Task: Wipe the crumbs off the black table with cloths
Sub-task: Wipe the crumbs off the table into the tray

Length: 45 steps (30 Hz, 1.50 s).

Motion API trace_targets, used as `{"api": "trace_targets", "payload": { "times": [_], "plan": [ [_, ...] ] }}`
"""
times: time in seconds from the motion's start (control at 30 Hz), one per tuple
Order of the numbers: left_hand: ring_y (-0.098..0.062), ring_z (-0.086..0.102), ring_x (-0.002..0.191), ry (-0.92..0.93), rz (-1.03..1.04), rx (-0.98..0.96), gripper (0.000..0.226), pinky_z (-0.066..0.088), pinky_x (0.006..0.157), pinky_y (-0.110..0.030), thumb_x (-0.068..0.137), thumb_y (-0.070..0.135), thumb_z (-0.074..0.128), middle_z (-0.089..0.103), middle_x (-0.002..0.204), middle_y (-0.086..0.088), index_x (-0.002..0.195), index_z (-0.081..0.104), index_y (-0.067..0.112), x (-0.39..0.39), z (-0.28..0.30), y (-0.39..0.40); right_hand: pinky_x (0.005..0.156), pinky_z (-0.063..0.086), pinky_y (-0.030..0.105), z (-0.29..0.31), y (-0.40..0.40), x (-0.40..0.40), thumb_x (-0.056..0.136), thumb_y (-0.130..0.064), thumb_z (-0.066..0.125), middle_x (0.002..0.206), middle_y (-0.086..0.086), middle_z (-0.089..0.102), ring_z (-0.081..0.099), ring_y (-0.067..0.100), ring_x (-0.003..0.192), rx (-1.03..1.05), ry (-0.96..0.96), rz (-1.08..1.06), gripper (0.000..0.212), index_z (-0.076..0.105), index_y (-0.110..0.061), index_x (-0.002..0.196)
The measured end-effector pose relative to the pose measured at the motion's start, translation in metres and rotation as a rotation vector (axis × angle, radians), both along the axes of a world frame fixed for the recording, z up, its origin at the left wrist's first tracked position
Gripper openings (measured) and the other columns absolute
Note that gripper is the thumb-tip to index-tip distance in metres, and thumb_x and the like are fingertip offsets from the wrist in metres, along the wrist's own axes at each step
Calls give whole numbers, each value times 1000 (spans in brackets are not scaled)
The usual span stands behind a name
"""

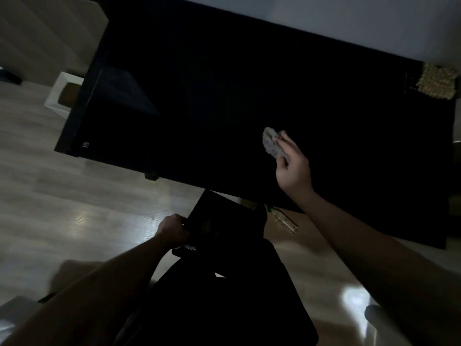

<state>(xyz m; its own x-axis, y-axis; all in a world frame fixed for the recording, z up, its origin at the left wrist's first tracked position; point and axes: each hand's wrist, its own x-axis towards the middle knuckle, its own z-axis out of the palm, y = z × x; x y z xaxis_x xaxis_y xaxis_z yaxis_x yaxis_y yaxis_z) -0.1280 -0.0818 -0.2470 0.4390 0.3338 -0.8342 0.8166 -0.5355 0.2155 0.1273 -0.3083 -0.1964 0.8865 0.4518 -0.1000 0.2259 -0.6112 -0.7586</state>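
Observation:
The black table (199,96) fills the upper middle of the dim head view, its top too dark to show any crumbs. My right hand (293,168) is over the table's near right part, fingers closed on a small pale grey cloth (270,142) that sticks out past my fingertips. My left hand (174,229) is below the table's front edge, gripping the corner of a flat black object (219,221), possibly a tray or dustpan, held just under the edge. What lies in it is hidden by the dark.
A yellowish knobbly cloth or sponge (436,82) lies at the table's far right corner. A white box (63,92) stands on the wooden floor left of the table. A small pale item (284,219) lies on the floor under the front edge. My dark-clothed legs fill the bottom.

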Motion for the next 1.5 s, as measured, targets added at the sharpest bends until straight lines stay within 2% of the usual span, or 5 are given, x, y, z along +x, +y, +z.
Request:
{"api": "trace_targets", "payload": {
  "times": [0.47, 0.7, 1.0, 1.23, 1.5],
  "plan": [
    [-27, 71, 94, 46, 112, 72, 19, 49, 70, -27, 80, 16, 63, 76, 92, -7, 94, 76, 17, 12, -17, 11, 117, 21, 20, -21, 116, 154, 104, -5, 42, 171, 2, 9, 24, 20, 154, -211, -32, 163, 59, 30, -23, 159],
    [-28, 71, 92, 35, 167, 67, 23, 55, 77, -33, 80, 17, 66, 76, 94, -8, 100, 77, 18, 16, -28, 17, 123, 13, 62, -65, 162, 173, 103, -26, 43, 171, 0, 0, -4, 33, 157, -555, -148, 300, 68, 9, -23, 162],
    [-28, 71, 92, 48, 208, 61, 21, 48, 70, -27, 78, 20, 67, 75, 93, -7, 97, 76, 20, 18, -22, 14, 128, 15, 34, -72, 116, 14, 90, 11, 46, 160, 1, 41, 24, 23, 154, -111, -147, 714, 67, 49, -17, 150],
    [-28, 71, 91, 30, 218, 55, 20, 54, 73, -29, 79, 19, 67, 76, 92, -9, 96, 77, 18, 17, -15, 11, 124, 28, 33, -55, 31, -94, 97, -7, 52, 152, 3, 53, 35, 13, 148, 3, 113, 921, 45, 61, -14, 140],
    [-28, 71, 91, 33, 245, 31, 18, 59, 81, -35, 84, 14, 64, 76, 93, -10, 97, 77, 17, 19, -15, 7, 122, 33, 35, -23, 3, -5, 99, 7, 45, 154, 1, 50, 41, 12, 147, 101, 78, 409, 50, 57, -12, 143]
  ]
}}
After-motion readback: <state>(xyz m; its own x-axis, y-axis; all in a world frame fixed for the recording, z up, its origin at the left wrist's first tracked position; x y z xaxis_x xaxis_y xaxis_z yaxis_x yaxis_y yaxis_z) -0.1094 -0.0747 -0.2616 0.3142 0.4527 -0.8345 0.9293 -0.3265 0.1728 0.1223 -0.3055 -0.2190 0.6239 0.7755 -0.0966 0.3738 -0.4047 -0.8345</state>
